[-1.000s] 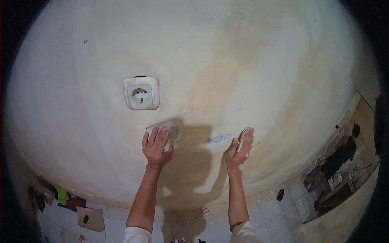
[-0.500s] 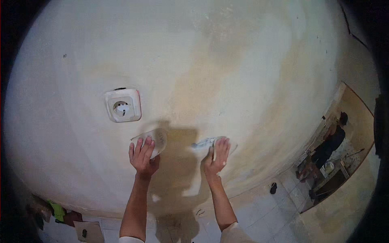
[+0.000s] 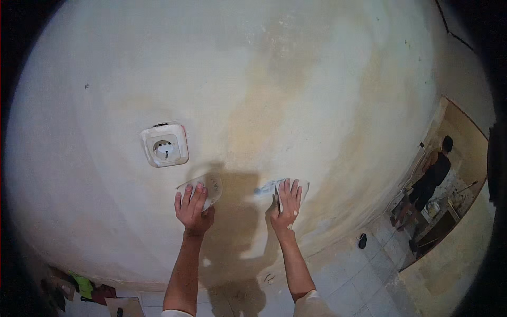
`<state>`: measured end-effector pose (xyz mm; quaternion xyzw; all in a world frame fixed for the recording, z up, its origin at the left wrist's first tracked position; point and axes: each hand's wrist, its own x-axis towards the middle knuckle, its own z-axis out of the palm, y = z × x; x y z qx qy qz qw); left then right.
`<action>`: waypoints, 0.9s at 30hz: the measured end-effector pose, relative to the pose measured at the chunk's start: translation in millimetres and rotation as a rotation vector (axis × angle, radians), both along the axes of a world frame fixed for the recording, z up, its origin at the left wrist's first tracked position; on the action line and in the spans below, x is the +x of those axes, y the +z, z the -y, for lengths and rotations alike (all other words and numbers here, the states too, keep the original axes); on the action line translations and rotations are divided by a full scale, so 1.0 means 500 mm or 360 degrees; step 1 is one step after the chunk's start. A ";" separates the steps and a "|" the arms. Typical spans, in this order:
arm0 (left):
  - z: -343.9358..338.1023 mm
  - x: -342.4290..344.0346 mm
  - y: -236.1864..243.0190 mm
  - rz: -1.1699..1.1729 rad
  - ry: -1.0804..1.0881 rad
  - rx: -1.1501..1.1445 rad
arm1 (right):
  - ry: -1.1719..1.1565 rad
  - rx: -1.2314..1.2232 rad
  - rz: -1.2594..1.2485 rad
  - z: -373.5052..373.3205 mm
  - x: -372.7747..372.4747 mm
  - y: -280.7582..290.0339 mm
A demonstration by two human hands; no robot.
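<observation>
Left sandpaper sheet (image 3: pixel 215 189), head view: flat against the wall below and right of the socket, mostly under the left hand (image 3: pixel 193 212); its rounded right edge and some illegible dark print show. Right sandpaper sheet (image 3: pixel 304 188): only a strip right of the fingers and a sliver by the thumb visible; remainder beneath the right hand (image 3: pixel 287 211). Both hands lie with fingers extended over their sheets; cannot tell whether they grip or only press. Both sleeves cut by the lower frame edge. Blue mark (image 3: pixel 266 187): right end runs up to the right hand, extent beyond unclear.

Against 1.0 s ago: right hand then stood clear of the blue mark, to its right; now at its right end. Left hand remains below the socket. Whole view has shifted: socket sits lower and further left in frame.

Surface: pale wall (image 3: pixel 327 116), yellowish-brown streaks; body shadow between the forearms. White power socket (image 3: pixel 165 150), slightly tilted, dark gap along the top.

Room: pale floor tiles (image 3: pixel 338 288); dark shoe (image 3: pixel 362 241); at lower left, bright green cloth (image 3: pixel 82 285) and cardboard (image 3: pixel 129 305), the latter cut off. Far right: another person (image 3: pixel 433 177), dark clothing and cap, leaning; hands indistinct.
</observation>
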<state>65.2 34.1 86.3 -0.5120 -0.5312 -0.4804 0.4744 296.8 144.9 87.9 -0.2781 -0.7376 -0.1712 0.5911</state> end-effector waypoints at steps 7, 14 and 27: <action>-0.005 -0.004 -0.006 0.0025 -0.0033 0.0032 | 0.0136 -0.0076 -0.0380 -0.012 0.000 0.006; 0.004 0.003 0.003 0.0037 -0.0068 -0.0018 | 0.0225 -0.0319 -0.0859 -0.038 0.021 0.042; -0.001 -0.003 -0.005 -0.0067 -0.0028 0.0025 | 0.0200 -0.0434 -0.1166 -0.144 0.098 0.036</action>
